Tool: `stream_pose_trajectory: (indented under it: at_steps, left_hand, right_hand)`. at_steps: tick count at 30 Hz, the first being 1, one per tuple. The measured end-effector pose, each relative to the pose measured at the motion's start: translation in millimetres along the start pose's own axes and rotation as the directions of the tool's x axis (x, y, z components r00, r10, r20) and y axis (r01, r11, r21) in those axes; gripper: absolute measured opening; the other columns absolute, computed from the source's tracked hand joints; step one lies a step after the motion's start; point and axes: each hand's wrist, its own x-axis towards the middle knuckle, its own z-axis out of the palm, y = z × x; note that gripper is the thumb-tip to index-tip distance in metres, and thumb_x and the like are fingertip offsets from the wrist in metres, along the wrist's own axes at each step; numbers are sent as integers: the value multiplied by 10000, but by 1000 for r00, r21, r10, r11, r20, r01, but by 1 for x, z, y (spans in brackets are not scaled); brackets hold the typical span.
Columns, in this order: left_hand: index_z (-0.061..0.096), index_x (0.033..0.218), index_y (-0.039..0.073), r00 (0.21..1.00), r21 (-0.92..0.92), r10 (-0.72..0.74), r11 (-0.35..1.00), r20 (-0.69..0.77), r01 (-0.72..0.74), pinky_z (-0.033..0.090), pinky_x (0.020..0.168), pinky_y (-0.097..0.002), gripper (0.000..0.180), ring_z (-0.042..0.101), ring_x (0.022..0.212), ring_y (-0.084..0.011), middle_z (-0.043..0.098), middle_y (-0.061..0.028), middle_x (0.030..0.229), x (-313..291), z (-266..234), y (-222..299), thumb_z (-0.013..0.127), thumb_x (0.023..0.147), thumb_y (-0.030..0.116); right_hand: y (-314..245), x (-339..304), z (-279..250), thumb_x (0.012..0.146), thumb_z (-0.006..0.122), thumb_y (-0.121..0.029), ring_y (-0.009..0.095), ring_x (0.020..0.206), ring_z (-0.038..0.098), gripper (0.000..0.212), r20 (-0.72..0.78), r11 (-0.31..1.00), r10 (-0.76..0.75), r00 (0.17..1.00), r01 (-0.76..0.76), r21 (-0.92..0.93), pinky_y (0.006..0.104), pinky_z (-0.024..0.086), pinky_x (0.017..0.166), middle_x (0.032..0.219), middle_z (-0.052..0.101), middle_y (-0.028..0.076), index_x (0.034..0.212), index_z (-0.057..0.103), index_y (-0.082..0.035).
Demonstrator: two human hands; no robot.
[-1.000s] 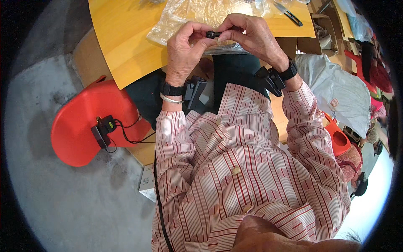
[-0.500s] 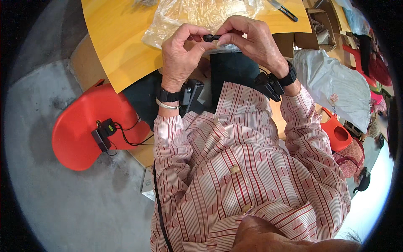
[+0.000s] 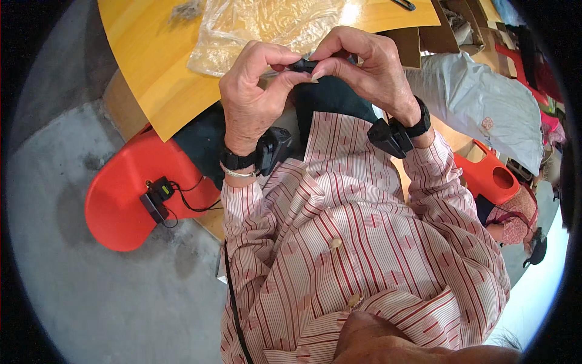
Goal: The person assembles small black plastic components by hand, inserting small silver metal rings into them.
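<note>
Both of my hands meet in front of me, just off the near edge of the yellow table (image 3: 159, 79). Between them is a small black cylindrical piece (image 3: 302, 65), its kind too small to make out. My left hand (image 3: 257, 91) pinches its left end between thumb and fingertips. From the other side, my right hand (image 3: 362, 70) pinches the right end, thumb beneath. Fingers cover much of the piece. Behind the hands a crumpled clear plastic bag (image 3: 242, 30) lies on the table.
A grey fuzzy tuft (image 3: 187, 10) and a black-handled cutter (image 3: 404, 4) lie on the table. Open cardboard boxes (image 3: 438, 37) and a white sack (image 3: 473, 100) stand right. On the left, a red chair (image 3: 118, 206) carries a small black device with cables (image 3: 159, 197).
My hands have come slightly lower, and the fingers now cover more of the black piece. The view has shifted, so the cutter is mostly out of the picture.
</note>
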Motion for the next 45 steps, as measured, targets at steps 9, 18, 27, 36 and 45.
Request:
stream_pose_trajectory:
  at_steps: [9, 18, 27, 36, 45]
  left_hand:
    - [615, 840, 38, 997, 81, 69, 994, 34, -72, 468, 639, -270, 260, 585, 722, -208, 615, -61, 777, -2, 2, 7, 745, 619, -3]
    - [614, 821, 29, 993, 32, 86, 996, 85, -89, 476, 631, -269, 242, 593, 716, -199, 632, -58, 778, -6, 1, 5, 749, 622, 1]
    - [616, 824, 27, 991, 39, 91, 995, 99, -96, 482, 635, -259, 246, 599, 719, -190, 631, -62, 782, -8, 1, 5, 749, 620, -11]
    - [611, 872, -7, 979, -239, -130, 957, 154, 165, 475, 689, -229, 241, 584, 769, -119, 622, -54, 828, -14, 0, 7, 745, 674, -36]
    - [573, 929, -21, 967, -516, -214, 817, 141, 256, 465, 751, -225, 266, 555, 834, -116, 585, -66, 912, -22, 5, -1, 713, 709, -73]
  right_hand:
    - [5, -13, 3, 759, 714, -134, 96, 630, 569, 149, -50, 995, 42, 998, -38, 90, 234, 455, 571, 704, 627, 40, 818, 632, -25]
    - [8, -16, 5, 763, 709, -106, 54, 657, 540, 138, 15, 960, 110, 994, -110, 257, 218, 450, 604, 692, 609, 3, 814, 619, -15]
    - [8, -20, 9, 764, 704, -73, 42, 686, 523, 126, 30, 941, 147, 989, -149, 303, 207, 441, 622, 707, 595, -12, 791, 602, -5]
    - [11, -24, 12, 796, 687, -77, 31, 733, 543, 107, 194, 720, 265, 944, -328, 612, 191, 457, 670, 769, 596, -26, 805, 600, -16]
    - [1, -31, 21, 807, 690, -113, 29, 689, 529, 129, 101, 707, 351, 931, -335, 623, 193, 443, 602, 744, 598, -32, 810, 604, -18]
